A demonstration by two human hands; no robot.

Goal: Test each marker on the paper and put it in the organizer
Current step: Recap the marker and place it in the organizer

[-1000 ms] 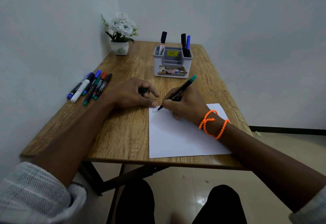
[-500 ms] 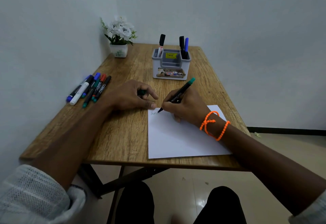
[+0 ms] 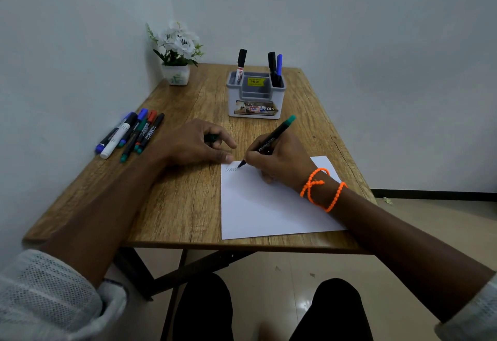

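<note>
Green cap mostly hidden inside left hand fingers.

rectangular brown table: matt grained wood | white sheet: smooth matt paper | grey box organizer: smooth plastic | beige floor: glossy

White mesh-textured sleeves pushed up both forearms; orange beaded bracelet looped around the right wrist; black trousers at the knees.

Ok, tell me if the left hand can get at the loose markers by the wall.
Probably yes: the loose markers lie beside the left hand with bare table between, though it holds a green cap.
</note>
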